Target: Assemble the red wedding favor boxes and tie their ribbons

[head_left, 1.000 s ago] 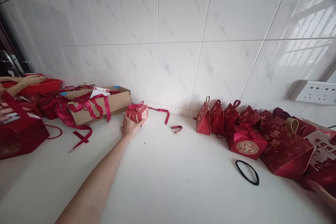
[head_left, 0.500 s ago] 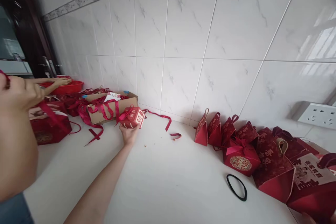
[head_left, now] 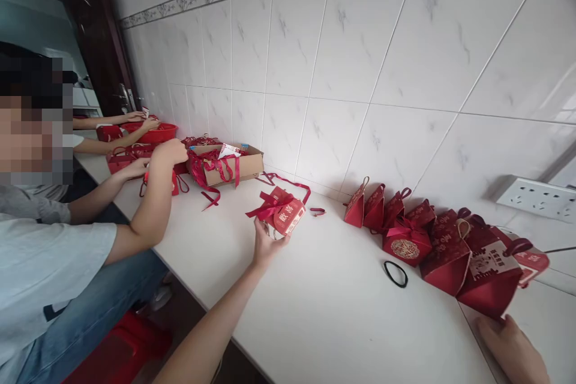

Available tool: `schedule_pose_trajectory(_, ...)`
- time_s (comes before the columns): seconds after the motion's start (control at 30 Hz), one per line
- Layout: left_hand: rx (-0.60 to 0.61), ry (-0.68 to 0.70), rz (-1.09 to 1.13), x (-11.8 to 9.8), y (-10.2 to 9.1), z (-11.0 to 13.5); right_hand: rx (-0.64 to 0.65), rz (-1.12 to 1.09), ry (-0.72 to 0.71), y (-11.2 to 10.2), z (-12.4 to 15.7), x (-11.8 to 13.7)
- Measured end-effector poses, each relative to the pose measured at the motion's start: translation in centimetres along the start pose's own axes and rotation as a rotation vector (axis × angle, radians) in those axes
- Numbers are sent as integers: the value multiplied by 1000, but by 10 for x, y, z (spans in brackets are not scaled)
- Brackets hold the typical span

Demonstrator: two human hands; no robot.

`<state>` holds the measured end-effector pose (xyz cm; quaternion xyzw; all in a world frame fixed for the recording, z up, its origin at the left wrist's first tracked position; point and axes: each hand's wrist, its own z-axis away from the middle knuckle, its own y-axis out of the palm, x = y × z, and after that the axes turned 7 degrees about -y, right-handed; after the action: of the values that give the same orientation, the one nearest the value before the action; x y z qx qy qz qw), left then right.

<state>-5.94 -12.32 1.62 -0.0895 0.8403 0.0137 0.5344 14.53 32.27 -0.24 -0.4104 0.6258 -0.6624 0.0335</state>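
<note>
My left hand [head_left: 269, 246] grips a small red gift box [head_left: 290, 216] from below, fingers wrapped round its base. A dark red ribbon bow is tied on that box, and white lettering shows on its face. At the lower right, my right hand [head_left: 515, 348] has its thumb and fingers at the bottom corner of a larger red gift box [head_left: 488, 288] with a pale printed label. Other red gift boxes [head_left: 405, 243] stand in a row along the wall beside it. A black band [head_left: 396, 274] lies on the table in front of them.
A cardboard box [head_left: 249, 165] full of red ribbons stands by the wall. A short red strap [head_left: 318, 212] lies on the white table [head_left: 342, 306]. People sit at the left, a co-worker's arm [head_left: 153, 204] over the table. A red basin [head_left: 164, 132] and a power strip [head_left: 537, 197] are farther off.
The view has swung left and back. My left hand has brought the bow-tied box nearer over the table. More of my right hand shows now. The co-worker's raised arm appears farther off.
</note>
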Motion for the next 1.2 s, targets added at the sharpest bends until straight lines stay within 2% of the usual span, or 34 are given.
schedule_pose_trajectory(0.1,93,34,10,-5,6,15,78,18,41,-11,31,21)
schedule_pose_trajectory(0.2,160,58,10,-7,8,21,20,-46,64,-16,56,32)
schedule_pose_trajectory(0.5,189,54,34,-9,1,15,69,-37,3,-17,95,36)
schedule_pose_trajectory(0.77,241,80,45,-6,3,17,69,-30,-4,-21,105,43)
schedule_pose_trajectory(1.2,222,63,111,-2,5,16,70,18,-22,-22,98,37)
